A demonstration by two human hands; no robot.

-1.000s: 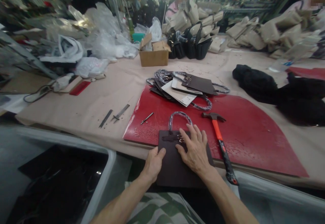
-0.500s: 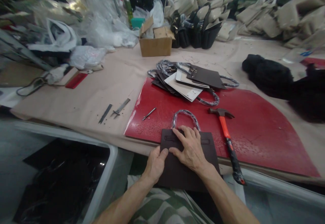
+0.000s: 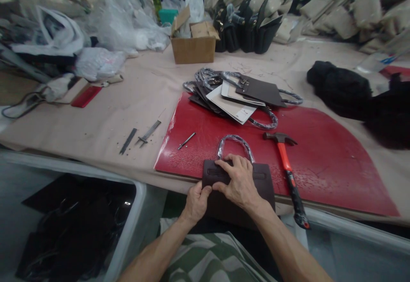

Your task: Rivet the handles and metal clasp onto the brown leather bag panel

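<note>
Left grip (image 3: 196, 202) at panel's (image 3: 223, 205) left edge

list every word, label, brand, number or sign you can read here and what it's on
Nothing is legible.
Lower cream rectangular panel: small dark mark, too small to read.
Orange-and-black claw hammer: any markings too blurred to read.
Held dark brown bag panel: no lettering visible.
</note>
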